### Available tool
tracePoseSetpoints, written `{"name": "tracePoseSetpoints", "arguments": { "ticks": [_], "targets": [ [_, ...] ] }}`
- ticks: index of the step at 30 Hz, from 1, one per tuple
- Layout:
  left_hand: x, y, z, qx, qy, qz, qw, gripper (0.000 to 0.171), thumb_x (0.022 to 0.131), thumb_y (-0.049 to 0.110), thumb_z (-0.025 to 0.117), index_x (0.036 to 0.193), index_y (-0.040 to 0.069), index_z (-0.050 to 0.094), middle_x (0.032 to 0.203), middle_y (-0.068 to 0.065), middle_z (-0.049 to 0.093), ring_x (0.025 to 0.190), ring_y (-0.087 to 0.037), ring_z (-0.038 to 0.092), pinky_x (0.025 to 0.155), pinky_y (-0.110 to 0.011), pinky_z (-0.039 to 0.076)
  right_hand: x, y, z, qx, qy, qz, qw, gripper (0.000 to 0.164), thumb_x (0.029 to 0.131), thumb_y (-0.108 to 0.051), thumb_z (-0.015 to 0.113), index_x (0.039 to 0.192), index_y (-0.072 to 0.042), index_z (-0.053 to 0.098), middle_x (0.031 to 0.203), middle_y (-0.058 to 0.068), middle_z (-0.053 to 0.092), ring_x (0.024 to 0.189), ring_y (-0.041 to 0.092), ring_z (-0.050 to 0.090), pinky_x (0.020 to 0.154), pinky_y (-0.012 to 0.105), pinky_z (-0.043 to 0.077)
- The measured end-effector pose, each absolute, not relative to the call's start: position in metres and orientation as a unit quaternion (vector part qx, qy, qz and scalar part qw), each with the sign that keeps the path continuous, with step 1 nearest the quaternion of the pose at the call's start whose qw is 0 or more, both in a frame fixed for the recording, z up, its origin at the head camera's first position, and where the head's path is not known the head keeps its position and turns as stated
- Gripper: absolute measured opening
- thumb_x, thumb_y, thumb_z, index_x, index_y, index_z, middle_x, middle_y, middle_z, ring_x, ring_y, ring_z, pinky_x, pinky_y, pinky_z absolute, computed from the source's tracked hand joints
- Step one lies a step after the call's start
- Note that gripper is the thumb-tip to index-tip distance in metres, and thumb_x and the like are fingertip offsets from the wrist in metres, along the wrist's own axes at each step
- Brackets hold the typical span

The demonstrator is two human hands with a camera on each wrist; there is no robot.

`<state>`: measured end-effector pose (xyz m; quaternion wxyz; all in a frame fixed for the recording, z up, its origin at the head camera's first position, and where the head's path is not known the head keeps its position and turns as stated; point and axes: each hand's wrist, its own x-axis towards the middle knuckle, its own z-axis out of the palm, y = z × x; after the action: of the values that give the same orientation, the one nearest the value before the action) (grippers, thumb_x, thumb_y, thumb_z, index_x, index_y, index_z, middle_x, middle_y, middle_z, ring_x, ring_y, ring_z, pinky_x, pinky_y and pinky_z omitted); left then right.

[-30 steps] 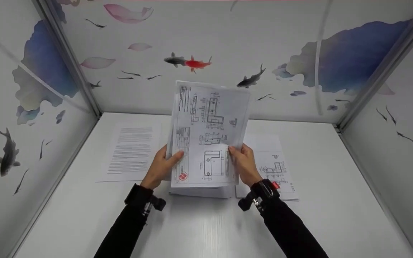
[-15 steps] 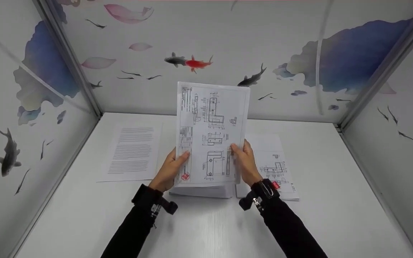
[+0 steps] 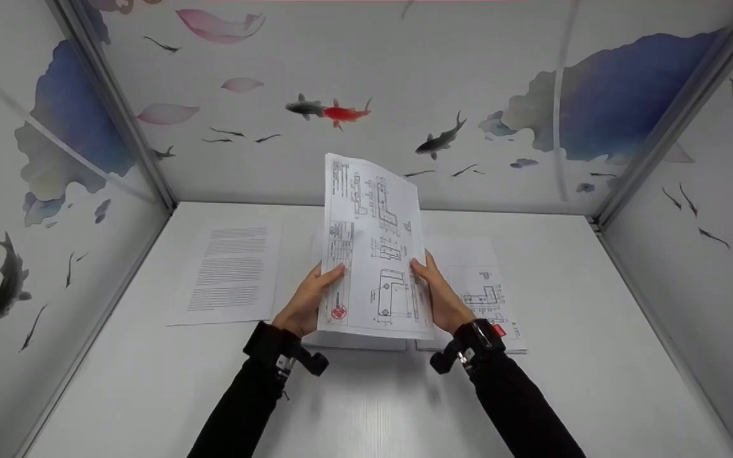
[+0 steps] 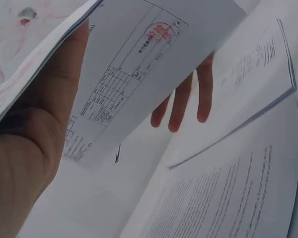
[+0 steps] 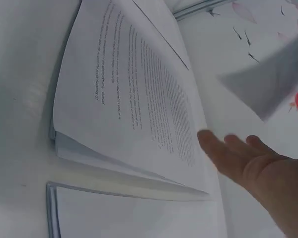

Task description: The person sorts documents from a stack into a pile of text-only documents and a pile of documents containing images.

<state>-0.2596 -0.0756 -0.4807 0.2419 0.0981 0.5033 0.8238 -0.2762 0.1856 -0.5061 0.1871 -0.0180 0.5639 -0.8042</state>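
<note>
In the head view, a sheaf of printed sheets (image 3: 373, 254) with a technical drawing on top stands tilted above the table, its face bowed. My left hand (image 3: 306, 302) grips its left edge, thumb in front. The left wrist view shows that hand (image 4: 35, 144) holding several layers of paper (image 4: 134, 54). At the right edge is my right hand (image 3: 443, 296), its thumb at the front of the paper. Its fingers (image 5: 213, 148) look straight and spread in the right wrist view, with a blurred sheet (image 5: 268, 79) apart from them. Beneath the sheaf lies a paper stack (image 3: 354, 343), mostly hidden.
A page of text (image 3: 233, 267) lies on the white table (image 3: 366, 407) at left. Another stack (image 3: 484, 286), topped by a drawing, lies at right. White panels (image 3: 366, 57) with painted fish enclose the back and sides.
My left hand has moved right, towards the right hand. The sheaf has gone from nearly flat to bowed, and its upper right corner has dropped and come left.
</note>
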Motion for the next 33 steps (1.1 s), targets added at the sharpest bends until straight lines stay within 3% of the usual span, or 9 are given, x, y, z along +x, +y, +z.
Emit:
{"name": "tracePoseSetpoints", "arguments": {
  "ticks": [4,7,9,11,13,20,25,30,33],
  "targets": [
    [-0.262,-0.069,-0.480,0.108,0.513,0.814,0.251,0.055,0.100,0.040,0.053,0.148,0.021,0.037,0.122,-0.009,0.066,0.105,-0.025,0.069,0.081,-0.040,0.057,-0.277,0.189,-0.508,0.002,0.530,-0.825,0.197,0.068,0.101,-0.044,0.048,0.156,-0.034,0.009,0.119,0.003,0.057,0.096,0.015,0.059,0.079,0.027,0.047],
    [-0.264,-0.063,-0.483,0.090,0.545,0.801,0.231,0.049,0.102,0.033,0.051,0.147,0.019,0.039,0.120,-0.010,0.067,0.102,-0.025,0.070,0.079,-0.039,0.058,-0.280,0.193,-0.509,0.030,0.530,-0.828,0.178,0.066,0.102,-0.039,0.050,0.156,-0.019,0.019,0.116,0.004,0.061,0.095,0.015,0.063,0.077,0.026,0.050],
    [-0.266,-0.059,-0.487,0.076,0.578,0.785,0.210,0.046,0.103,0.028,0.050,0.146,0.019,0.040,0.119,-0.010,0.068,0.099,-0.025,0.071,0.079,-0.037,0.058,-0.282,0.198,-0.509,0.059,0.550,-0.818,0.158,0.059,0.101,-0.036,0.053,0.152,-0.016,0.031,0.112,0.004,0.065,0.093,0.016,0.066,0.075,0.027,0.052],
    [-0.267,-0.054,-0.493,0.073,0.611,0.765,0.189,0.046,0.103,0.022,0.048,0.148,0.021,0.037,0.120,-0.011,0.067,0.099,-0.024,0.071,0.079,-0.036,0.058,-0.284,0.204,-0.510,0.076,0.590,-0.792,0.138,0.048,0.101,-0.031,0.053,0.145,-0.015,0.041,0.111,0.005,0.067,0.092,0.016,0.067,0.073,0.027,0.053],
    [-0.269,-0.049,-0.499,0.076,0.640,0.745,0.170,0.050,0.103,0.016,0.047,0.151,0.023,0.033,0.122,-0.011,0.066,0.100,-0.025,0.070,0.080,-0.036,0.058,-0.284,0.211,-0.511,0.093,0.637,-0.754,0.127,0.045,0.101,-0.026,0.054,0.144,-0.018,0.041,0.110,0.006,0.067,0.090,0.017,0.067,0.071,0.028,0.053],
    [-0.273,-0.027,-0.517,0.041,0.748,0.656,0.094,0.071,0.095,0.008,0.060,0.154,0.017,0.022,0.125,-0.007,0.058,0.098,-0.018,0.063,0.086,-0.030,0.051,-0.283,0.228,-0.515,0.100,0.749,-0.640,0.140,0.059,0.100,-0.018,0.055,0.151,-0.010,0.027,0.111,0.013,0.064,0.082,0.018,0.068,0.069,0.029,0.055],
    [-0.269,-0.011,-0.522,0.021,0.802,0.592,0.077,0.073,0.090,0.004,0.062,0.152,0.010,0.024,0.127,-0.016,0.059,0.095,-0.024,0.064,0.080,-0.033,0.053,-0.283,0.235,-0.517,0.086,0.817,-0.557,0.124,0.061,0.096,-0.010,0.058,0.150,-0.003,0.030,0.114,0.018,0.063,0.079,0.017,0.067,0.066,0.029,0.055],
    [-0.264,0.002,-0.528,0.029,0.819,0.570,0.059,0.082,0.090,0.005,0.060,0.156,0.007,0.011,0.134,-0.022,0.057,0.089,-0.023,0.066,0.075,-0.033,0.054,-0.284,0.245,-0.519,0.083,0.829,-0.544,0.098,0.058,0.097,-0.009,0.055,0.150,-0.006,0.031,0.118,0.021,0.062,0.086,0.020,0.066,0.070,0.028,0.053],
    [-0.262,0.011,-0.532,0.025,0.801,0.592,0.088,0.070,0.092,0.009,0.061,0.152,0.007,0.025,0.118,-0.018,0.065,0.078,-0.019,0.068,0.065,-0.032,0.056,-0.286,0.256,-0.521,0.095,0.829,-0.545,0.075,0.053,0.099,-0.010,0.053,0.148,-0.004,0.034,0.120,0.022,0.062,0.088,0.020,0.065,0.071,0.027,0.051]
  ]
}}
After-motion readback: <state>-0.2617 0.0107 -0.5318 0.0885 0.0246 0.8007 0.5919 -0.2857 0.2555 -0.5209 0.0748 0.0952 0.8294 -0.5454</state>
